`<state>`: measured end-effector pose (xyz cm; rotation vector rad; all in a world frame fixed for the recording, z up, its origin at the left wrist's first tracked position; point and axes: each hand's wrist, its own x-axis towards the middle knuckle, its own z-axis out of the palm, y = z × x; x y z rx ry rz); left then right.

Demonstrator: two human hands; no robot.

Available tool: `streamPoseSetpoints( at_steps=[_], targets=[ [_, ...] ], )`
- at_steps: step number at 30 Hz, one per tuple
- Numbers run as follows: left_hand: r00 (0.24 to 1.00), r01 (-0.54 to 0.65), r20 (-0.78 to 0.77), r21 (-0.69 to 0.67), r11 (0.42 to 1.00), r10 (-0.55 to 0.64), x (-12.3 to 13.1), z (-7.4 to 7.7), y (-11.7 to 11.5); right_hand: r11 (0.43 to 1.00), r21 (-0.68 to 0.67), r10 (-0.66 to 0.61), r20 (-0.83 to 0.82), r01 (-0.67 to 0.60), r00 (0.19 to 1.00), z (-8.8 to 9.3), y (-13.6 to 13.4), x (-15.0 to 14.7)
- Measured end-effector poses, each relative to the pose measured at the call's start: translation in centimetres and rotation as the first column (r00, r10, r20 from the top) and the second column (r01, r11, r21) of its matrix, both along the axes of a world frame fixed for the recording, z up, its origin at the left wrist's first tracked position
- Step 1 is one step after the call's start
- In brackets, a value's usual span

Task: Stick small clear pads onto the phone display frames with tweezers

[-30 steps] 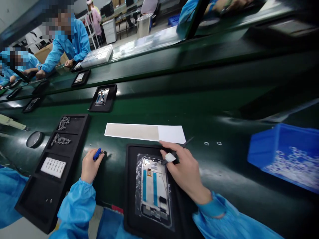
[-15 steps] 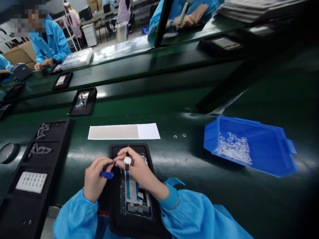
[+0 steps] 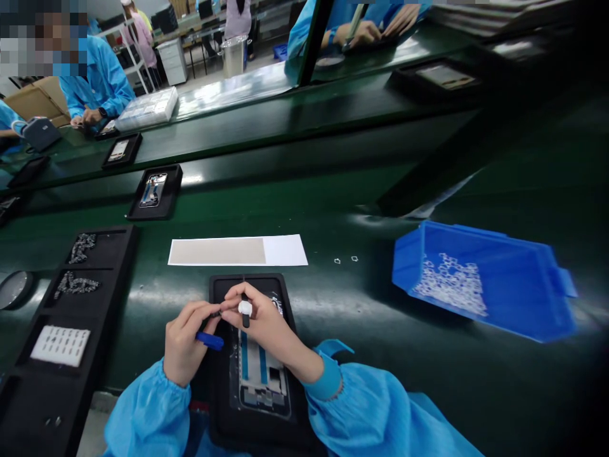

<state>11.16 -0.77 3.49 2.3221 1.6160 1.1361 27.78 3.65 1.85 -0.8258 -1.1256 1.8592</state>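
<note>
From between the left hand (image 3: pixel 183 339) and right hand (image 3: pixel 261 327), bare green bench (image 3: pixel 352 304) leaves a way through at 3 o'clock until the blue bin (image 3: pixel 523 289) blocks it. A dark post (image 3: pixel 442 168) bars 2 o'clock (two small white rings (image 3: pixel 337 261) lie nearer). The flat paper strip (image 3: pixel 238 251) at 12 hardly obstructs; at 9, bench separates the hands from a rimmed compartment tray (image 3: pixel 109 285).

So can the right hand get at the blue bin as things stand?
Probably yes: nothing visible stands between the right hand and the blue bin, which is open on top. However, that hand grips a black tool with a white wrap.
</note>
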Motion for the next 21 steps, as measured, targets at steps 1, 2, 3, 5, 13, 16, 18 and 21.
streamPoseSetpoints(
  at_steps=[1, 2, 3, 5, 13, 16, 18, 21],
  targets=[
    [1.0, -0.002, 0.003, -0.002, 1.0, 0.002, -0.1, 0.0, 0.0, 1.0, 0.006, 0.002, -0.009, -0.002, 1.0, 0.0, -0.1, 0.0],
    [1.0, -0.003, 0.005, -0.007, 1.0, 0.003, -0.1, -0.1, -0.1, 1.0, 0.014, -0.001, -0.017, 0.002, 1.0, 0.0, -0.2, -0.1],
    [1.0, -0.004, 0.006, -0.011, 1.0, 0.004, -0.1, -0.1, -0.1, 1.0, 0.022, -0.009, -0.02, 0.01, 1.0, 0.0, -0.2, -0.1],
    [1.0, -0.003, 0.008, -0.014, 1.0, 0.003, -0.1, -0.1, -0.1, 0.999, 0.041, -0.031, -0.012, 0.031, 0.999, -0.1, -0.3, -0.2],
    [0.989, -0.026, 0.14, -0.091, 0.995, 0.039, -1.1, -0.5, 0.2, 1.0, -0.025, -0.008, -0.073, 0.006, 0.997, -0.3, 0.0, 0.1],
    [0.983, -0.179, 0.01, -0.16, 0.971, 0.183, -3.7, -1.8, 0.8, 0.994, -0.105, -0.007, -0.154, -0.009, 0.988, 0.0, 0.0, 0.4],
    [0.955, -0.288, -0.133, -0.213, 0.934, 0.264, -5.4, -2.7, 1.3, 0.989, -0.148, -0.014, -0.175, -0.012, 0.984, 0.2, 0.0, 0.5],
    [0.911, -0.393, -0.218, -0.207, 0.896, 0.349, -6.9, -2.9, 1.5, 0.981, -0.193, -0.024, -0.178, -0.011, 0.984, 0.5, -0.1, 0.6]
  ],
)
